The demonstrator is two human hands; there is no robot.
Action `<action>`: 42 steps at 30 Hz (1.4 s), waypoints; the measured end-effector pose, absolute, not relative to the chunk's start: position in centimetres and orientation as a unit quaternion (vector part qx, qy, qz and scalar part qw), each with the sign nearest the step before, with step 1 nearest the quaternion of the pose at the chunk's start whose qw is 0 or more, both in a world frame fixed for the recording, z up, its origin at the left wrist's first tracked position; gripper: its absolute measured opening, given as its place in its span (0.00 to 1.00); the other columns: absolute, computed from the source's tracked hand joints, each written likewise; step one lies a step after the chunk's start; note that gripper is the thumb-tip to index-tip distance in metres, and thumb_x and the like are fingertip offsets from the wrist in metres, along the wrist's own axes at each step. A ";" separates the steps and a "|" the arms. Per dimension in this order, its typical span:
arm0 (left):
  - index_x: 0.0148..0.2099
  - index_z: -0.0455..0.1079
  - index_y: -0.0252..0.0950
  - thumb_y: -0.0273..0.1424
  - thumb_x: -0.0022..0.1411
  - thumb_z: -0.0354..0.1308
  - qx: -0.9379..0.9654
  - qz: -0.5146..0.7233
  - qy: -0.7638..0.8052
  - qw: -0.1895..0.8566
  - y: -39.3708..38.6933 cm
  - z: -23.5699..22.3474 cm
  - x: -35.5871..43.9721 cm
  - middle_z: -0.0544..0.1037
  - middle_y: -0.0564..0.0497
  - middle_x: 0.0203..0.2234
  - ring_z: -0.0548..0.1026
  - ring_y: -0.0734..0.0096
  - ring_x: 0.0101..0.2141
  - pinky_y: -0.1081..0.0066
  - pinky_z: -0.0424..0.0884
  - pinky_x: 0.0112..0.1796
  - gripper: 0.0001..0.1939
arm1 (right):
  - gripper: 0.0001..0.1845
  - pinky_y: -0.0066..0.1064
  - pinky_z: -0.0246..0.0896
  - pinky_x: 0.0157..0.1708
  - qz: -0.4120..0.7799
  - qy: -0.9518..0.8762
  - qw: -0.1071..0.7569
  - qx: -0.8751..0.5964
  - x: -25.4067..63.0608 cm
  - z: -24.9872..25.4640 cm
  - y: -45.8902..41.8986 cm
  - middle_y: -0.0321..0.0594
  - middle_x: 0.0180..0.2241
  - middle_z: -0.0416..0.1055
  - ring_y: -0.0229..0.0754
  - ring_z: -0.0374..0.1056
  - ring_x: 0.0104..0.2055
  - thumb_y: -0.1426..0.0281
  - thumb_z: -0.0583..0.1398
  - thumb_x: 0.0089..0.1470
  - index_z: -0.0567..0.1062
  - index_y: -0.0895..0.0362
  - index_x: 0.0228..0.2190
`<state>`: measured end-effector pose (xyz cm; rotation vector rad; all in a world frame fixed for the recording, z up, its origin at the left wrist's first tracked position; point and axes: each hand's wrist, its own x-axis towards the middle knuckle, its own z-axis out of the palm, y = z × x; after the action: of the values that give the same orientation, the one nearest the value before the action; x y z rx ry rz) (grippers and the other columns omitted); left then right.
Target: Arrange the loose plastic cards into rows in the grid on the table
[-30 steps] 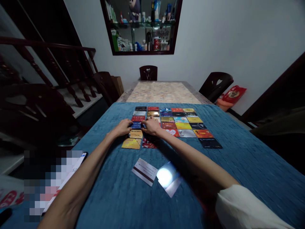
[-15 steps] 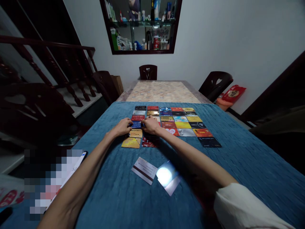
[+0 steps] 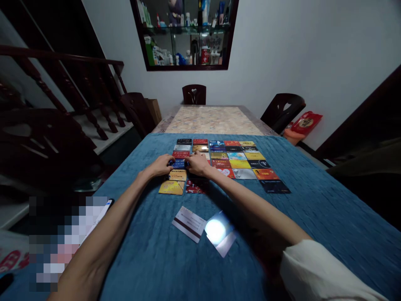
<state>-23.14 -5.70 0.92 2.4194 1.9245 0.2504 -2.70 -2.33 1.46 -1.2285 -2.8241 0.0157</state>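
Between my two hands lies a blue card (image 3: pixel 178 164) in the left block of cards. My left hand (image 3: pixel 162 164) pinches its left edge with bent fingers. At its right edge are the curled fingers of my right hand (image 3: pixel 197 164), which partly covers the neighbouring cards. Directly beyond it is a red card (image 3: pixel 181 154). On the near side are an orange-yellow card (image 3: pixel 178 174) and a yellow card (image 3: pixel 171 187). A dark red patterned card (image 3: pixel 196 187) shows below my right hand.
Several cards form another block, with a black card (image 3: pixel 275 186) at its near right corner. Closer to me lie a grey striped card (image 3: pixel 189 224) and a glaring shiny card (image 3: pixel 226 243). A blue cloth (image 3: pixel 150 259) covers the near table; a phone (image 3: pixel 97 219) lies left.
The view has shifted very slightly. Both hands stay at the blue card's sides, and the other cards keep their places.
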 end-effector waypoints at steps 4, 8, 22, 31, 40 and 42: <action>0.49 0.76 0.33 0.28 0.54 0.56 0.779 0.079 0.622 0.025 -5.5 0.9 -23.3 0.79 0.44 0.45 0.77 0.62 0.42 0.69 0.73 0.46 0.20 | 0.21 0.46 0.60 0.49 0.002 -0.917 0.030 -0.397 -2.7 1.5 -2.3 0.50 0.53 0.74 0.59 0.60 0.58 0.66 0.57 0.58 0.76 0.53 0.52; 0.50 0.76 0.34 0.27 0.55 0.55 0.777 0.079 0.623 0.026 -5.2 0.6 -23.4 0.78 0.44 0.47 0.77 0.60 0.45 0.68 0.72 0.49 0.20 | 0.20 0.45 0.60 0.50 -0.001 -0.919 0.025 -0.394 -2.7 1.6 -2.3 0.51 0.52 0.74 0.59 0.60 0.58 0.66 0.57 0.59 0.77 0.54 0.51; 0.50 0.76 0.34 0.22 0.51 0.54 0.783 0.124 0.610 0.010 -5.6 -1.0 -23.4 0.77 0.42 0.45 0.75 0.57 0.47 0.64 0.71 0.51 0.23 | 0.19 0.46 0.60 0.49 -0.015 -0.925 0.023 -0.379 -2.3 2.3 -2.9 0.50 0.51 0.75 0.59 0.60 0.57 0.65 0.55 0.59 0.77 0.55 0.49; 0.46 0.76 0.32 0.24 0.60 0.50 0.781 0.138 0.609 -0.012 -6.8 -0.8 -23.0 0.74 0.40 0.46 0.73 0.57 0.47 0.60 0.70 0.51 0.16 | 0.19 0.46 0.59 0.49 -0.017 -0.925 0.021 -0.379 -2.3 2.6 -3.0 0.50 0.50 0.75 0.58 0.60 0.57 0.64 0.56 0.59 0.77 0.55 0.49; 0.41 0.77 0.34 0.27 0.64 0.52 0.791 0.154 0.589 -0.065 -10.1 0.1 -21.0 0.75 0.41 0.45 0.69 0.55 0.46 0.55 0.68 0.49 0.12 | 0.19 0.47 0.55 0.50 -0.020 -0.929 0.038 -0.368 -1.1 3.0 -3.6 0.48 0.54 0.72 0.58 0.57 0.58 0.63 0.55 0.62 0.75 0.54 0.51; 0.39 0.77 0.34 0.28 0.64 0.54 0.801 0.156 0.575 -0.059 -11.0 0.3 -20.4 0.75 0.41 0.44 0.69 0.55 0.46 0.55 0.67 0.48 0.10 | 0.18 0.46 0.53 0.50 -0.022 -0.931 0.040 -0.362 -0.4 3.1 -4.0 0.48 0.54 0.72 0.58 0.55 0.58 0.63 0.55 0.62 0.76 0.53 0.50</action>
<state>-20.43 -11.00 0.29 2.6163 1.8762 0.5092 -0.36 -3.95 3.10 -1.1079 -2.8526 -0.0659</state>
